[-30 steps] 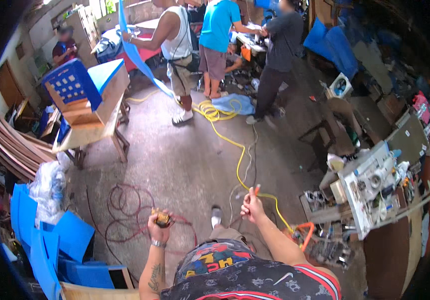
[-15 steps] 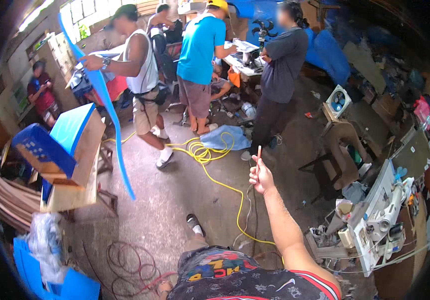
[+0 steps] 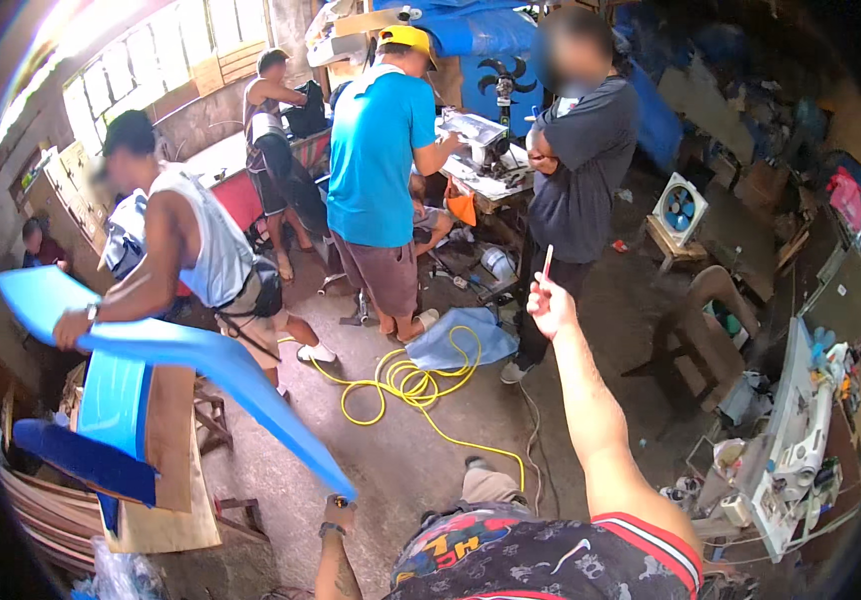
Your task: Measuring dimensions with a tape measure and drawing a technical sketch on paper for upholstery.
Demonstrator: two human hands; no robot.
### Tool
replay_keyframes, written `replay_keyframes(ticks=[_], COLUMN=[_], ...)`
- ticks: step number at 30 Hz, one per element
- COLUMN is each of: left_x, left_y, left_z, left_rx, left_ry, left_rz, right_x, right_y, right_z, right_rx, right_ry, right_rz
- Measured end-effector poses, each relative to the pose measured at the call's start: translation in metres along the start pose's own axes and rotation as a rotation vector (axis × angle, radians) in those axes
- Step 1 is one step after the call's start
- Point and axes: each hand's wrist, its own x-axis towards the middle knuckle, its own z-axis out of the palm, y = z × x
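My right hand is raised on an outstretched arm, closed around a thin, reddish, pencil-like stick that points up. Low in the middle, my left hand is closed at the lower end of a long, bending blue sheet; its fingers are partly hidden, and a dark band circles the wrist. A co-worker in a white sleeveless top grips the sheet's other end at the left. The sheet slopes down from that person's hand to mine, passing above a wooden piece with a blue covering.
Yellow hose lies coiled on the floor ahead. Co-workers in blue and dark grey shirts stand by a cluttered table. At right are a box fan and a white panel with machine parts; bent wooden strips lie left.
The blue sheet has swung from nearly upright to a slope, its lower end now at my left hand. The co-worker has stepped left and bent forward. My right hand still holds the stick.
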Motion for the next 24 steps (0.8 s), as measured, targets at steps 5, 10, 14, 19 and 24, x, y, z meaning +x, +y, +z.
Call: replay_keyframes(ticks=[5, 10, 14, 19, 24], left_x=[0.027, -0.037, -0.056, -0.170, -0.203], left_y=[-0.063, -0.026, -0.044, -0.030, -0.036], left_z=[0.035, 0.086, 0.074, 0.213, 0.271], left_rx=[-0.405, 0.033, 0.216, 0.252, 0.163], left_ry=[-0.262, -0.017, -0.088, -0.243, -0.103], left_rz=[-0.308, -0.355, -0.463, -0.718, -0.873], right_x=[0.129, 0.224, 0.281, 0.328, 0.339], right_y=[-0.013, -0.042, -0.018, -0.065, -0.031], right_z=[0.064, 0.090, 0.103, 0.034, 0.069], right_rx=[0.074, 0.204, 0.099, 0.196, 0.151], right_ry=[-0.011, -0.078, -0.494, -0.303, -0.261], right_rz=[-0.105, -0.145, -0.160, -0.252, -0.215])
